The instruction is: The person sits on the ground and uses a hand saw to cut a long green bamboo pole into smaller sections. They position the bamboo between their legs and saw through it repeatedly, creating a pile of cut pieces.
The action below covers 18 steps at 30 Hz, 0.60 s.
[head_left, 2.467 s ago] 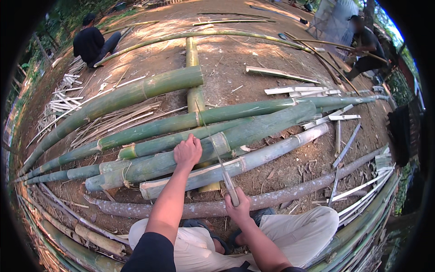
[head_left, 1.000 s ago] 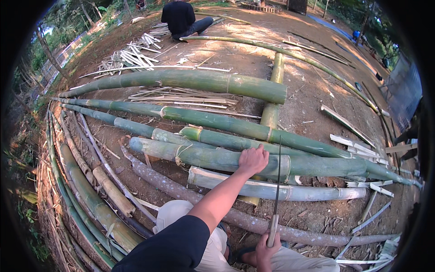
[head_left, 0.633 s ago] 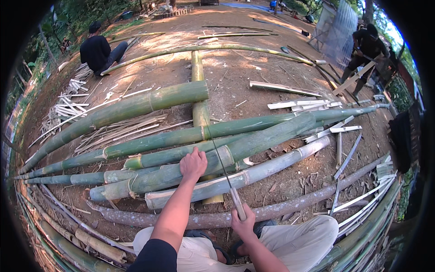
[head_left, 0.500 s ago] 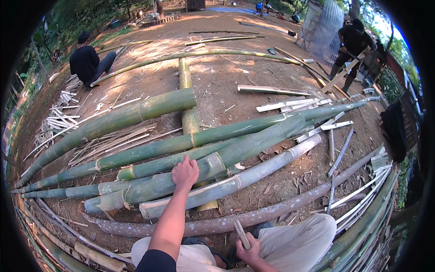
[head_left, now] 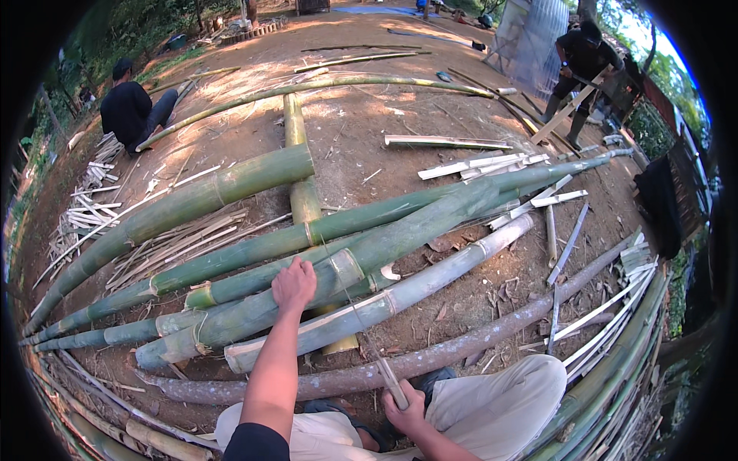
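My left hand [head_left: 294, 283] presses flat on a thick green bamboo pole [head_left: 400, 238] that lies across the dirt in front of me. My right hand [head_left: 406, 411] sits low between my knees, closed around the wooden handle of a long knife [head_left: 388, 380]. Its thin blade runs up and left toward the pale bamboo pole [head_left: 430, 276] just in front of the green one. My legs in light trousers [head_left: 492, 407] fill the lower edge.
Several more green bamboo poles [head_left: 192, 203] lie side by side to the left. A grey-brown pole [head_left: 477, 346] lies nearest my knees. Split strips [head_left: 492, 163] and shavings litter the dirt. One person [head_left: 131, 111] sits at far left, another [head_left: 576, 61] works at far right.
The view swung left and back. My left hand stayed on the green pole. My right hand, with the knife raised upright a second ago, has dropped low toward my knees.
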Tool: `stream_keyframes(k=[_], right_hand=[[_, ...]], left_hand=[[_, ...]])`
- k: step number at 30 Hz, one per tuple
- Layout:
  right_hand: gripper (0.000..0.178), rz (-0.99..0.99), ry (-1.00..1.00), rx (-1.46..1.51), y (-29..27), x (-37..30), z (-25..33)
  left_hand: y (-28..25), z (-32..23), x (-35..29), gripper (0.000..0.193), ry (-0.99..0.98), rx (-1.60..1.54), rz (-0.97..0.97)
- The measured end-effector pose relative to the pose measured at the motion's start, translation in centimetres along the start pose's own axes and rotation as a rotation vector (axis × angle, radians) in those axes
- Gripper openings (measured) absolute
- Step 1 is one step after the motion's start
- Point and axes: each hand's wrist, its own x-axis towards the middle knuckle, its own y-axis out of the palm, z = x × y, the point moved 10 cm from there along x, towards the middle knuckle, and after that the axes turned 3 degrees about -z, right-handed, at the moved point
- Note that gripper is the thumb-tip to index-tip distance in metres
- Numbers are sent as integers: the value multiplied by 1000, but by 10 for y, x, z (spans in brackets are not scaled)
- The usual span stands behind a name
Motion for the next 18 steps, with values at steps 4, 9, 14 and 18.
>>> stream_keyframes(k=[4, 9, 14, 18], right_hand=[[17, -25, -49, -46, 45, 79, 0], [19, 21, 7, 36, 24, 29, -9], [16, -33, 2, -21, 14, 21, 1], [14, -38, -39, -19, 49, 65, -5]], left_hand=[[-7, -11, -3, 40, 4, -20, 1], [-15, 7, -6, 39, -20, -18, 27], [-3, 5, -8, 39, -5, -1, 19], [-3, 4, 2, 38, 14, -40, 3]])
